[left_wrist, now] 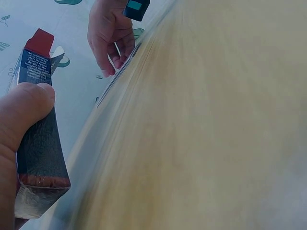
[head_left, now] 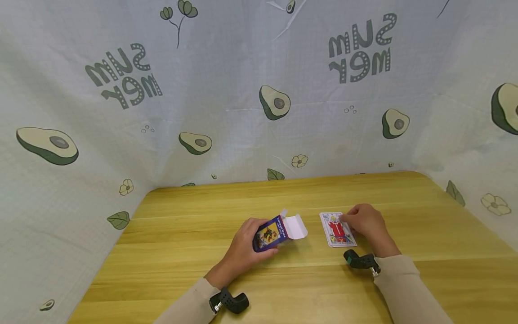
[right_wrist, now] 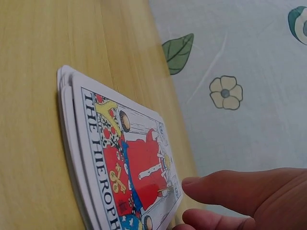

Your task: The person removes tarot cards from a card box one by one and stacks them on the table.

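My left hand [head_left: 245,245] grips a small dark blue tarot card box [head_left: 270,235], printed "Universal Waite", with its end flap [head_left: 295,227] standing open towards the right. In the left wrist view the thumb [left_wrist: 36,98] presses on the box's narrow printed side. To the right, a stack of tarot cards [head_left: 337,230] lies face up on the table, The Hierophant on top. Its edges are slightly uneven in the right wrist view. My right hand [head_left: 367,222] is at the far right corner of the stack, its thumb [right_wrist: 216,189] and a fingertip beside the card edge.
The cards lie on a yellow wood-grain table [head_left: 194,207]. A pale cloth [head_left: 243,58] with avocado prints hangs behind it and along both sides. Each wrist wears a black camera mount, one on the left [head_left: 229,301] and one on the right [head_left: 361,261].
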`<state>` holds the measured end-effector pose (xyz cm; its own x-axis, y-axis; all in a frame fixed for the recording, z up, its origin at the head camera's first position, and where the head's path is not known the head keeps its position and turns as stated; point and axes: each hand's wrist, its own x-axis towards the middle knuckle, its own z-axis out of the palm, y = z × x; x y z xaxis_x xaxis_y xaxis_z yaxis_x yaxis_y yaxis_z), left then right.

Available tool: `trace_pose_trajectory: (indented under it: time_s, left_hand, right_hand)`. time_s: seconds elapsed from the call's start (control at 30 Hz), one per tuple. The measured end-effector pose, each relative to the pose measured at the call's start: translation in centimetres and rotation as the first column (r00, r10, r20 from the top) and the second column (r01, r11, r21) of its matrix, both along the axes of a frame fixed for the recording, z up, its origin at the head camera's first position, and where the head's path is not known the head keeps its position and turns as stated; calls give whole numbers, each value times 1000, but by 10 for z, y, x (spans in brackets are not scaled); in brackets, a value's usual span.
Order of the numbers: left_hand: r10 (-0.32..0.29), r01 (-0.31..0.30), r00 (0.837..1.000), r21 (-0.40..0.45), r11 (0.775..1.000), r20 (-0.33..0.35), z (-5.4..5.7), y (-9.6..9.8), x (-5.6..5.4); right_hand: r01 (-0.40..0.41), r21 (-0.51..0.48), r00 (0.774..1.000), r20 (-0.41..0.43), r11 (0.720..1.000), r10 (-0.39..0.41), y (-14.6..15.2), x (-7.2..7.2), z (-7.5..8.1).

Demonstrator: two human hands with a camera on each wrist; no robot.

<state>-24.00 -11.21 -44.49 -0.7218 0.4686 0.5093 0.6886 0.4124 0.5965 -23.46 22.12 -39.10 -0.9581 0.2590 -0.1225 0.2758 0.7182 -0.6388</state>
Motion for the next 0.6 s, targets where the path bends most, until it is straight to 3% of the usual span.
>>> trace_pose_trajectory:
  time_s: [0.33,0.6]
  left_hand:
    - [16,-16,1000,0,1000,19,0,1,-2]
    - [47,-47,999,22,999,-11,-3,1,-6]
  right_hand:
    - [4,18,1000,-15,1000,-4,2,-1,0]
    - [11,15,1000,-15,1000,-10,1,-1,4]
